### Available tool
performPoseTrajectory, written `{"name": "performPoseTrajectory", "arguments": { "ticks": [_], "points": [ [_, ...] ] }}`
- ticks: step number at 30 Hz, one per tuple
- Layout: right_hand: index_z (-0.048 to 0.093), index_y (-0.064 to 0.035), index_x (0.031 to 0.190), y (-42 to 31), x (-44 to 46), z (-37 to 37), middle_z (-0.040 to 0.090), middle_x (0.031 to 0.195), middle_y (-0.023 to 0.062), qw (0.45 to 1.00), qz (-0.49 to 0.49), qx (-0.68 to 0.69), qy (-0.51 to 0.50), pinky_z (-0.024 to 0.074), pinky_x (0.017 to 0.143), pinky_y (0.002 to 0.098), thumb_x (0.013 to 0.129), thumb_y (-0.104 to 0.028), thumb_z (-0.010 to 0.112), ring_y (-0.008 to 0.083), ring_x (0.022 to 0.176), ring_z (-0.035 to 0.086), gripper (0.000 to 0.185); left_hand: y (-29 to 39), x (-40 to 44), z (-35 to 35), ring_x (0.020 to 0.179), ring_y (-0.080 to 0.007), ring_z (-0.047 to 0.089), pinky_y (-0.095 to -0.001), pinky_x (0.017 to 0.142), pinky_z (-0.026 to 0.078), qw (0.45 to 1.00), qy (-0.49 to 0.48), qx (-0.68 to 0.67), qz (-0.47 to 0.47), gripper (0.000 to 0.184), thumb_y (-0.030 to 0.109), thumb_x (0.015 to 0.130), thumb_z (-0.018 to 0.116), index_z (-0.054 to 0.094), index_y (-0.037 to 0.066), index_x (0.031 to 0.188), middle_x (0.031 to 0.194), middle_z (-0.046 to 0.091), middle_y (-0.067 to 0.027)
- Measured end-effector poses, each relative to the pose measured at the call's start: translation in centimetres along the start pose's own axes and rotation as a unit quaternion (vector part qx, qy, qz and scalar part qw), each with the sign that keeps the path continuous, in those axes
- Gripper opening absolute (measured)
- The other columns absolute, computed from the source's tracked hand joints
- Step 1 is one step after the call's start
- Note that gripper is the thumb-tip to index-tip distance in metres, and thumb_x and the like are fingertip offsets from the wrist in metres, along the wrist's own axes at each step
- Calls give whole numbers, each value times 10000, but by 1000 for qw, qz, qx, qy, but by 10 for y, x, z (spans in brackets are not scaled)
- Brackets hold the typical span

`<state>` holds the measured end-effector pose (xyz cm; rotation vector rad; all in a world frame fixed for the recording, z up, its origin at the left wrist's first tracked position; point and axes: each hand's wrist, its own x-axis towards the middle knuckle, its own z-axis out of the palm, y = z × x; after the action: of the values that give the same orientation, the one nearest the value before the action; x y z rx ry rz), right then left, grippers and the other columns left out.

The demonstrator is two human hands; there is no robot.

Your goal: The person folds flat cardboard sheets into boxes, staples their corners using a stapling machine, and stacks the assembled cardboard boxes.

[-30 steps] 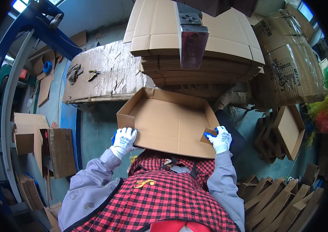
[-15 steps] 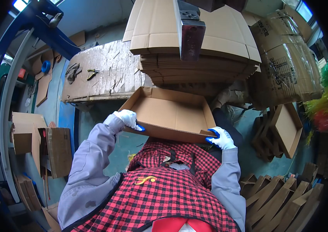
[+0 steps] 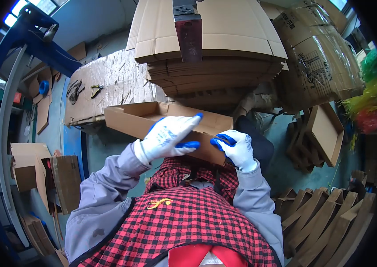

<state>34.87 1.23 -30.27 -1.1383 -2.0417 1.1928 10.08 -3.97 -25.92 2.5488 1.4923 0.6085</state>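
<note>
A shallow cardboard box (image 3: 126, 122) with an open top is tilted above my lap, its left end swung toward the back. My left hand (image 3: 167, 136), in a white glove with blue fingertips, is at its near wall with thumb and fingers spread apart. Whether the palm touches the wall I cannot tell. At the near right corner my right hand (image 3: 238, 149), gloved the same way, has its fingers bent over the box's edge and grips it.
Stacked flat cardboard sheets (image 3: 215, 71) rise ahead beneath a metal machine part (image 3: 189, 40). Pliers (image 3: 96, 91) lie on the worn bench (image 3: 113, 75) at left. Folded boxes (image 3: 326, 135) stand at right, with more cardboard trays (image 3: 326, 222) lower down. A wrapped carton bundle (image 3: 317, 62) sits behind.
The box has turned, its left end going away from me and its right end coming nearer. My left hand let go of the left corner and moved right; my right hand shifted slightly left.
</note>
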Motion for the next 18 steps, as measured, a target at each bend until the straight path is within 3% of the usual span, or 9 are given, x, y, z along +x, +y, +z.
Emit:
{"name": "performPoseTrajectory", "arguments": {
  "ticks": [2,8,12,18],
  "points": [
    [719,-11,918,-14,0,-4,697,867,77,1000,-8,3,3,506,634,275,737,-175,790,206,678,630,255,14,12,4,775,-274,646,-336,700,498,997,-73,-17,22,559,261,842,671,492,16,1311,1053,647,-157],
    [711,-3,948,-28,2,-22,696,883,83,990,-106,89,-25,507,666,258,777,-146,749,214,700,642,226,3,-4,-3,585,-239,611,-285,551,471,983,-75,-160,52,426,179,849,657,556,26,1234,888,677,-111],
    [702,7,969,-28,22,-16,693,905,86,920,-131,316,193,505,706,273,875,-154,652,215,708,643,193,8,-5,-45,465,-221,530,-275,487,434,983,0,-177,40,358,101,821,619,616,0,1164,818,678,-123],
    [684,26,908,-11,47,-8,679,826,84,922,-293,201,156,473,673,294,962,-200,544,198,648,595,271,10,3,-92,466,-192,498,-275,479,416,966,-5,-241,91,433,63,832,623,566,24,1260,796,652,-100]
  ]
}}
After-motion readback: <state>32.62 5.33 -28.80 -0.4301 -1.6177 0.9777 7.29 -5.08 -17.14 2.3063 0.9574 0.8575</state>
